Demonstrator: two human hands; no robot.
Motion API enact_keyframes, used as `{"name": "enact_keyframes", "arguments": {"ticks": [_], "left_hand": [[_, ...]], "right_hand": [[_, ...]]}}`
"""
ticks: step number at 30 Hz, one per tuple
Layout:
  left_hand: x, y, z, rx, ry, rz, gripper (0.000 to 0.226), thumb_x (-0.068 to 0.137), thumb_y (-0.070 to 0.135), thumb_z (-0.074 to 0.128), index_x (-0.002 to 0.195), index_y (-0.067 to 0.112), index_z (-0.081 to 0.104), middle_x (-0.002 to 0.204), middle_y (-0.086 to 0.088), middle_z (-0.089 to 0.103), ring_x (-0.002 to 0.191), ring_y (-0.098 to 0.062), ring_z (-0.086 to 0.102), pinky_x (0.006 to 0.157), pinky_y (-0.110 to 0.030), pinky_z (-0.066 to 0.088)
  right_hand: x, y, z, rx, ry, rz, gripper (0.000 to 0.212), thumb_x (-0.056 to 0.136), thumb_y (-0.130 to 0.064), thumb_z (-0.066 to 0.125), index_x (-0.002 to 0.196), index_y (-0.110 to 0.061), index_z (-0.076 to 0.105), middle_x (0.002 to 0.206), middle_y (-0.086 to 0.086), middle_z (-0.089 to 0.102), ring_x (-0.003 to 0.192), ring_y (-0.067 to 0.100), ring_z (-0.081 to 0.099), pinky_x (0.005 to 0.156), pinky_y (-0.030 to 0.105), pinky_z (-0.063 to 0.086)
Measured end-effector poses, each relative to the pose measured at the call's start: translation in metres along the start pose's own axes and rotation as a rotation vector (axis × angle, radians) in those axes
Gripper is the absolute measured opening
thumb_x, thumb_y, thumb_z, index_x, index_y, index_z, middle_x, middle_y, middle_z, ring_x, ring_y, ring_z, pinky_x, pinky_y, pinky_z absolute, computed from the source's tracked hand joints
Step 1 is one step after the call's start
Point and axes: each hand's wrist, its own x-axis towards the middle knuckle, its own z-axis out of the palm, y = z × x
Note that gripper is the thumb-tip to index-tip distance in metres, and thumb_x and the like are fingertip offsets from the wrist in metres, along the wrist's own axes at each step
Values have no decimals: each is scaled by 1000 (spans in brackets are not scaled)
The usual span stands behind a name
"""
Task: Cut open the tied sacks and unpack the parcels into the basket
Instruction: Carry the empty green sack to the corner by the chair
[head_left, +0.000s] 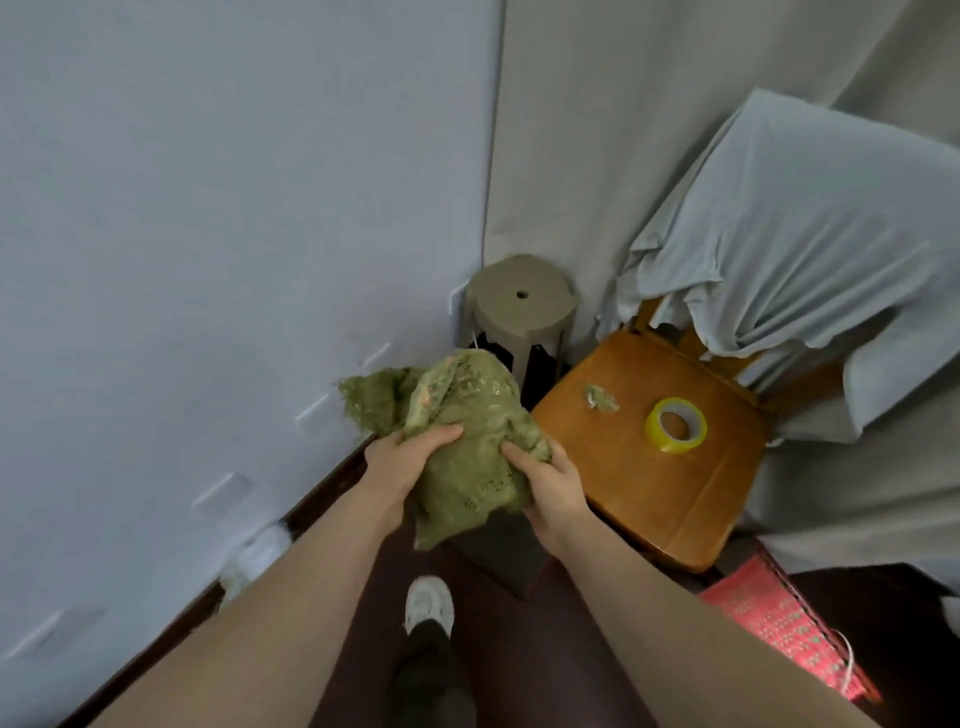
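Green sack (467, 441): held up between both hands, long axis slanting up and away
Left hand (402, 460): grips its left side
Right hand (545, 480): grips its right side
Nearer: neither, both level

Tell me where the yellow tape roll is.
Head view, right of centre: the yellow tape roll lies on the wooden chair seat, right of a small green scrap.

A tape roll (676, 425) lies on the chair (654, 499), right of the stool (521, 306) in the corner.
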Motion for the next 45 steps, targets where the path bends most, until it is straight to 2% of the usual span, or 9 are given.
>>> {"name": "enact_keyframes", "arguments": {"ticks": [3,11,18,24,26,30,34,39,45], "left_hand": [[52,38,26,-20,-149,-68,32,79,16,71,109,14,61,103,-5,65,97,-23,60,88,-38,48],[193,132,91,-24,-208,-6,54,73,6,76,121,21,56,114,1,64,104,-20,59,82,-37,50],[294,178,157,-52,-199,-116,47,77,2,53,123,13,56,116,-10,63,106,-30,59,80,-39,53],[395,201,217,-51,-82,-89,32,82,-7,53,104,16,61,105,-6,63,94,-24,60,68,-33,51],[428,201,235,-35,-75,-66,36,84,-4,56,116,12,60,113,-9,64,99,-26,61,77,-37,53],[488,190,264,523,14,64,77,80,35,71,144,15,33,145,-12,41,130,-33,41,111,-42,32],[506,175,273,897,320,285,88,85,24,68,150,27,10,155,-9,6,138,-33,23,100,-42,38],[539,145,267,1399,-286,429,74,88,51,36,147,34,-6,159,-8,12,146,-27,13,118,-38,18],[523,154,248,1358,-196,336,71,89,39,53,151,31,19,156,-8,19,144,-32,13,115,-47,24]], "right_hand": [[60,-35,7,18,96,-4,45,84,-6,65,125,-19,54,111,10,65,100,28,63,85,43,54],[195,-123,34,136,242,-53,57,81,-3,65,132,-22,49,122,9,59,92,22,61,57,29,52],[310,-181,11,-54,271,-205,46,77,-1,74,116,-18,59,110,6,64,104,25,60,78,33,53],[462,-189,-32,-700,357,-346,69,65,-79,59,124,-42,58,121,1,62,115,24,56,98,48,47],[497,-203,-37,-761,331,-375,69,72,-71,57,131,-34,54,125,5,59,115,25,55,98,47,47],[536,-230,-36,-1003,329,-364,70,93,-44,51,151,-29,16,150,14,27,136,33,31,110,49,31],[564,-218,-29,-1640,84,-334,66,91,-65,23,148,-46,-5,157,5,-22,144,33,-18,111,61,-2],[597,-205,-27,-1847,-214,-47,62,98,-51,30,149,-43,-5,156,-1,-28,143,30,-24,114,58,-3],[592,-216,-12,-1894,-122,-90,68,91,-51,44,150,-37,15,160,6,-7,145,35,-9,116,51,-4]]}}
